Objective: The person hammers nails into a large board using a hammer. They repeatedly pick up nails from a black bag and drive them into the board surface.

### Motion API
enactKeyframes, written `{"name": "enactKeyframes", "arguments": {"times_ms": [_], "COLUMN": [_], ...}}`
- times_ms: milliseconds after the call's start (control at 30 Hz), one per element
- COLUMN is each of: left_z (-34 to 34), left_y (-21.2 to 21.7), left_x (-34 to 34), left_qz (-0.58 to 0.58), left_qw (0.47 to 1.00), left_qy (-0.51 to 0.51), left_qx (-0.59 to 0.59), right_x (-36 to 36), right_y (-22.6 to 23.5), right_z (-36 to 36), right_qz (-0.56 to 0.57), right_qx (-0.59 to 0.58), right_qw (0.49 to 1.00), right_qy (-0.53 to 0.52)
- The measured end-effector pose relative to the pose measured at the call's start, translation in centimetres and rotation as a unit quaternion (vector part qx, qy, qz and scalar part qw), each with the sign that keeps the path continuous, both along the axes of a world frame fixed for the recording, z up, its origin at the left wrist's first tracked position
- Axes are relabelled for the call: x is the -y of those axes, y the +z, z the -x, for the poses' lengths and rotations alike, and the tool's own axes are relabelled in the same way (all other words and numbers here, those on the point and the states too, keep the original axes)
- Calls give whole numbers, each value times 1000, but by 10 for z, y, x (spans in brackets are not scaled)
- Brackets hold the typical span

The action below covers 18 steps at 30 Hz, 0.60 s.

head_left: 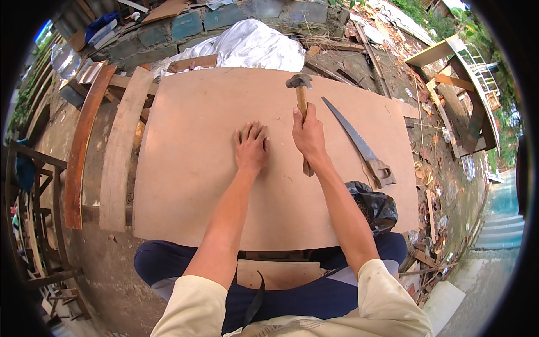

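Note:
A broad brown board (196, 196) lies flat in front of me, over my knees' edge. My left hand (251, 147) rests palm down on its middle, fingers spread, holding nothing. In my right hand (309, 133) is a claw hammer (302, 95), gripped around its wooden handle. The metal head points away from me, and the handle's end shows below my fist. To the right of the hammer lies a handsaw (355, 136) with a wooden handle, its blade slanting to the far left. Near my right forearm sits a black plastic bag (375, 209), its contents mostly hidden.
Left of the board are a pale plank (124, 151) and a reddish-brown plank (87, 151). A white sheet (252, 45) lies heaped beyond the far edge, before a block wall (191, 25). Wood scraps and leaves litter the ground at right, near a wooden frame (471, 95).

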State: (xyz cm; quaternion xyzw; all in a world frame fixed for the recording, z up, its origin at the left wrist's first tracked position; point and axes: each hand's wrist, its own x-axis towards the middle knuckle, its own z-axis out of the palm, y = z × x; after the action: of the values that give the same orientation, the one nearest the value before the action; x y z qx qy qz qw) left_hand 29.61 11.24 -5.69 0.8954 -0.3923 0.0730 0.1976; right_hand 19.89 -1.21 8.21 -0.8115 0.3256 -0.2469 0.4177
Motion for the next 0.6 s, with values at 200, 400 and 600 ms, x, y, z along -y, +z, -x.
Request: {"name": "enactKeyframes", "arguments": {"times_ms": [200,400,600], "left_z": [18,10,11], "left_y": [10,5,8], "left_x": [20,11,13], "left_qz": [-9,13,9], "left_qw": [999,1000,1000], "left_qy": [-22,-14,-15], "left_qx": [-24,-14,-18], "right_x": [37,14,45], "right_y": [-80,-43,-43], "right_z": [16,6,2], "right_qz": [71,51,45], "right_qx": [-150,-8,-131], "right_qw": [986,998,990], "right_qy": [13,-44,14]}}
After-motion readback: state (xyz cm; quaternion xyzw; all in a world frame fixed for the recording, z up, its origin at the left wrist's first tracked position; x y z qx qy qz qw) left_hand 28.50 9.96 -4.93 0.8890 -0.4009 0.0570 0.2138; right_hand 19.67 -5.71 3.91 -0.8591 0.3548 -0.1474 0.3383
